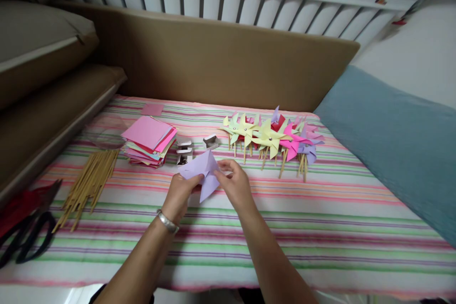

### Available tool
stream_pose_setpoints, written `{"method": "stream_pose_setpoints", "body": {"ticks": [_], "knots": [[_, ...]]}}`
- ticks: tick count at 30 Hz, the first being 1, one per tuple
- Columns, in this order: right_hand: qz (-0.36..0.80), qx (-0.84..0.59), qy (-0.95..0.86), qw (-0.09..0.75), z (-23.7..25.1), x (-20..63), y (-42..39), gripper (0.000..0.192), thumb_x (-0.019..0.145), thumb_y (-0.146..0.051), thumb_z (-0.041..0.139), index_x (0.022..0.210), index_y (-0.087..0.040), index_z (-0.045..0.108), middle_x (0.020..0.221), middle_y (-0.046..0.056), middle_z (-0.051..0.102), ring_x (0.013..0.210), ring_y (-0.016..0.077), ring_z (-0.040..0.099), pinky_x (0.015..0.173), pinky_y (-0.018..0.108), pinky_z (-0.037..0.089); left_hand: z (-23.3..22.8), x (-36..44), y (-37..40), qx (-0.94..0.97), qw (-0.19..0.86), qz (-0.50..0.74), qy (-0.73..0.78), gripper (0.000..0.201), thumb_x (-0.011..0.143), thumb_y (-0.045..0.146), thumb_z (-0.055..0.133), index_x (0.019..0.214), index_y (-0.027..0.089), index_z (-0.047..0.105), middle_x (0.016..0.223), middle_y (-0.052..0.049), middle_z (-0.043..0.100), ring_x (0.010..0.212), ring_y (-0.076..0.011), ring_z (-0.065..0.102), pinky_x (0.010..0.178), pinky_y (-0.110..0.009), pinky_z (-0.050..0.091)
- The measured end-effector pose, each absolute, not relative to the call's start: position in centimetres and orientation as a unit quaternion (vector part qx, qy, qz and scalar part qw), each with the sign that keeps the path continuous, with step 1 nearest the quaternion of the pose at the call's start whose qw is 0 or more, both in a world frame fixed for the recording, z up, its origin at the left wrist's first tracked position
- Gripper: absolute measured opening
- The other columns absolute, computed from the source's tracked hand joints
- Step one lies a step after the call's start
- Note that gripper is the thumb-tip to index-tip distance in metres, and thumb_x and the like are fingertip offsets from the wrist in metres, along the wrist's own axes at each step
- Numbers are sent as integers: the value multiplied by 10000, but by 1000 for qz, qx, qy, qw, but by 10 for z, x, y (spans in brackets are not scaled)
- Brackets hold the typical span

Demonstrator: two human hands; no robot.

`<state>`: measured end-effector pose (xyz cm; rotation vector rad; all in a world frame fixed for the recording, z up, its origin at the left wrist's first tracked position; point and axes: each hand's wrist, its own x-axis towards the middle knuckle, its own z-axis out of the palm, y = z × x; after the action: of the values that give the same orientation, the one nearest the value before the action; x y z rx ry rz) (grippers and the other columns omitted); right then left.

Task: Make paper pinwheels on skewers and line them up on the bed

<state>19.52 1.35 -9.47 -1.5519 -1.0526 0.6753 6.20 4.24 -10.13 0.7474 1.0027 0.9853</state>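
- Striped cloth (320,228) under both hands, spread over the table.
- Finished pinwheels (270,137) in a row beyond and right of the right hand, sticks pointing near.
- Stack of coloured paper squares (149,140) beyond and left of the left hand.
- Bundle of wooden sticks (89,183) well left of the left hand; black scissors (28,237) farther left.
- Lilac paper (203,173) pinched between both hands, lifted off the cloth.
- Left hand (180,194) closed on paper's near left edge; right hand (235,183) gripping right side, fingers curled.
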Motion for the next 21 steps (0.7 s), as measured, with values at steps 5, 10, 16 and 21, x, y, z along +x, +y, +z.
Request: {"method": "stream_pose_setpoints", "body": {"ticks": [5,10,16,21], "knots": [[493,-549,-403,541,-95,209,13,573,607,-206,675,1161,-207,525,820,33,688,709,202,657,594,309,514,-100,58,43,359,728,375,448,377,529,196,770,886,97,701,792,-109,729,653,-232,669,606,-333,526],[504,-566,-398,517,-91,205,10,532,566,-136,668,1084,-207,571,827,5,672,704,176,629,555,255,490,-101,61,39,376,730,341,457,341,517,199,780,834,96,706,728,-95,721,628,-222,661,610,-331,514],[490,-563,-330,578,-98,201,14,571,559,-166,675,1115,-197,550,899,23,673,782,193,628,653,287,499,-102,66,37,335,783,359,382,286,594,235,766,844,107,712,790,-94,733,696,-175,660,693,-272,497],[478,-543,-306,620,-104,189,16,585,561,-178,682,1123,-195,518,947,36,666,841,202,622,718,312,504,-104,67,38,317,777,375,393,268,600,245,763,826,110,714,732,-81,732,648,-165,657,652,-252,490]]}}
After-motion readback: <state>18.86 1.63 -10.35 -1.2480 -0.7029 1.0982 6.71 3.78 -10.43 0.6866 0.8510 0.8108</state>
